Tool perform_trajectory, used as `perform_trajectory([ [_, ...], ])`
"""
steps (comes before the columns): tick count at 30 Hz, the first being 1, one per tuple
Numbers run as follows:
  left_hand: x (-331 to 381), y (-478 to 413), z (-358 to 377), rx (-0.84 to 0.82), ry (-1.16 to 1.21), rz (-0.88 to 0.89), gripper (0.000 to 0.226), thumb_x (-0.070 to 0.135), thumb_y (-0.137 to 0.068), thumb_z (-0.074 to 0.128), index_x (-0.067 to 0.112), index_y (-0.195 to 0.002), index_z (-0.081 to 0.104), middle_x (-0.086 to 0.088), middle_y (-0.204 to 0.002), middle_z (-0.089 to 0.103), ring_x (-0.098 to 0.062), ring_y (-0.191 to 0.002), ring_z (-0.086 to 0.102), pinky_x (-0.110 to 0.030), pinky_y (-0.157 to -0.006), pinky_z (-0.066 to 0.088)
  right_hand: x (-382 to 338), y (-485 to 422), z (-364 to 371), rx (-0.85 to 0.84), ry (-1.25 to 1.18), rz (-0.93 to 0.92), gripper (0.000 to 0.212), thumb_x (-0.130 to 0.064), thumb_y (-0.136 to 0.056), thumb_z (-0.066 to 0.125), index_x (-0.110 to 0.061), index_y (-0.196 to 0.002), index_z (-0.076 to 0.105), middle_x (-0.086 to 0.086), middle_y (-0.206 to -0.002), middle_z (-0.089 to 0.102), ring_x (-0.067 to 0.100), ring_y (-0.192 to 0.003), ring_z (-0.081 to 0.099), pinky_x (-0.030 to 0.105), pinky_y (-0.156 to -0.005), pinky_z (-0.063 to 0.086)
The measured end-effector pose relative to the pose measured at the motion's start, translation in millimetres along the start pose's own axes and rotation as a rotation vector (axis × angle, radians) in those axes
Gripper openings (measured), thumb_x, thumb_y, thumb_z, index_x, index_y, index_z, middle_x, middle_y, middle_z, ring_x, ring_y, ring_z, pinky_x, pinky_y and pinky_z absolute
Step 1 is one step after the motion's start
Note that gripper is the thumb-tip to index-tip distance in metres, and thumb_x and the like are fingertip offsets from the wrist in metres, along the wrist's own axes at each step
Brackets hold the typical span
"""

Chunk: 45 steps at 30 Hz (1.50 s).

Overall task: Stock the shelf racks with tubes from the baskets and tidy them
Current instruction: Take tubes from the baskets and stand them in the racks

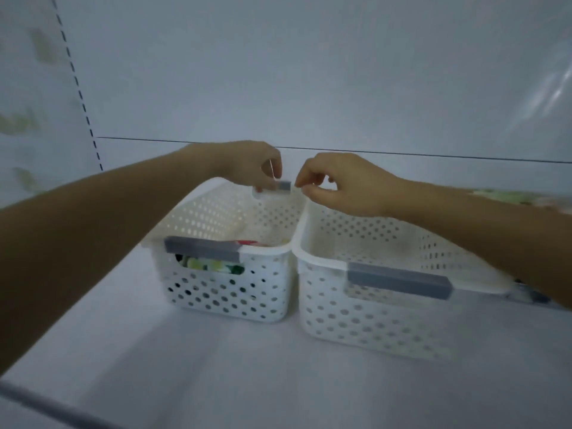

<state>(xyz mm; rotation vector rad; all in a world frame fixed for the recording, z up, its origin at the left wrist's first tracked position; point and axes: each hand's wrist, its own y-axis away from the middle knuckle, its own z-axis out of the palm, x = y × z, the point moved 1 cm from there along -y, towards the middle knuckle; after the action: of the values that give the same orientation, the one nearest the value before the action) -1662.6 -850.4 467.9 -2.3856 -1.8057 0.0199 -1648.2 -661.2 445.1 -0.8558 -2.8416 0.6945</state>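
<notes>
Two white perforated baskets stand side by side on a white shelf. Inside the left basket (216, 301), green, white and red tubes (210, 265) show through its near handle opening. My left hand (250, 167) reaches over that basket and grips the grey handle (284, 186) on its far rim. The right basket (365, 320) shows no tubes inside. My right hand (337, 184) hovers at its far left corner, fingers curled, the fingertips pinching the rim there. My right forearm crosses over this basket's right side and hides it.
The shelf floor (247, 376) runs forward to a grey front edge (46, 407). A white back panel (309, 88) rises behind the baskets, with a slotted upright (80, 97) at the left. Blurred green packages (501, 195) lie at the far right.
</notes>
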Motion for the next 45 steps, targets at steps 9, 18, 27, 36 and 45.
perform_trajectory([
  [9,-35,-17,30,-0.419,-0.012,0.169,0.026,0.033,-0.077,0.072,0.022,-0.095,0.057,0.002,-0.101,0.067,-0.009,-0.087,0.065,-0.025,-0.076,0.053,-10,-23,16,-0.236,0.082,0.156,0.023,-0.038,-0.092,0.046,-0.024,-0.103,0.061,-0.021,-0.086,0.051,-0.004,-0.08,0.047,0.004,-0.067,0.034],
  [18,-36,-29,46,-0.812,0.06,0.074,0.041,0.025,-0.084,0.067,0.007,-0.118,0.056,-0.006,-0.097,0.07,-0.012,-0.078,0.07,-0.025,-0.071,0.058,-17,-46,19,-0.388,0.124,0.277,0.017,-0.042,-0.086,0.056,-0.03,-0.096,0.063,-0.021,-0.088,0.059,-0.001,-0.081,0.053,0.013,-0.07,0.041],
  [27,-46,-34,49,-0.541,0.271,0.104,0.055,0.015,-0.081,0.069,0.01,-0.128,0.04,-0.013,-0.107,0.062,-0.023,-0.089,0.066,-0.032,-0.073,0.058,-21,-64,28,-0.576,0.154,0.345,0.013,-0.04,-0.083,0.063,-0.033,-0.094,0.061,-0.021,-0.082,0.056,-0.003,-0.077,0.054,0.013,-0.067,0.041],
  [36,-60,-44,42,-0.175,0.572,0.165,0.019,0.019,-0.084,0.065,0.013,-0.098,0.055,-0.006,-0.095,0.065,-0.014,-0.081,0.066,-0.025,-0.065,0.058,-36,-80,63,-0.936,0.338,0.494,0.035,-0.043,-0.087,0.055,-0.021,-0.113,0.063,-0.003,-0.111,0.065,0.012,-0.1,0.059,0.019,-0.073,0.04],
  [45,-87,-47,23,0.031,0.928,0.119,0.021,0.021,-0.082,0.067,0.018,-0.091,0.048,-0.002,-0.089,0.063,-0.009,-0.062,0.068,-0.019,-0.049,0.053,-43,-94,91,-0.931,0.343,0.697,0.035,-0.033,-0.09,0.057,-0.004,-0.11,0.054,0.01,-0.104,0.063,0.021,-0.085,0.063,0.03,-0.076,0.051],
])
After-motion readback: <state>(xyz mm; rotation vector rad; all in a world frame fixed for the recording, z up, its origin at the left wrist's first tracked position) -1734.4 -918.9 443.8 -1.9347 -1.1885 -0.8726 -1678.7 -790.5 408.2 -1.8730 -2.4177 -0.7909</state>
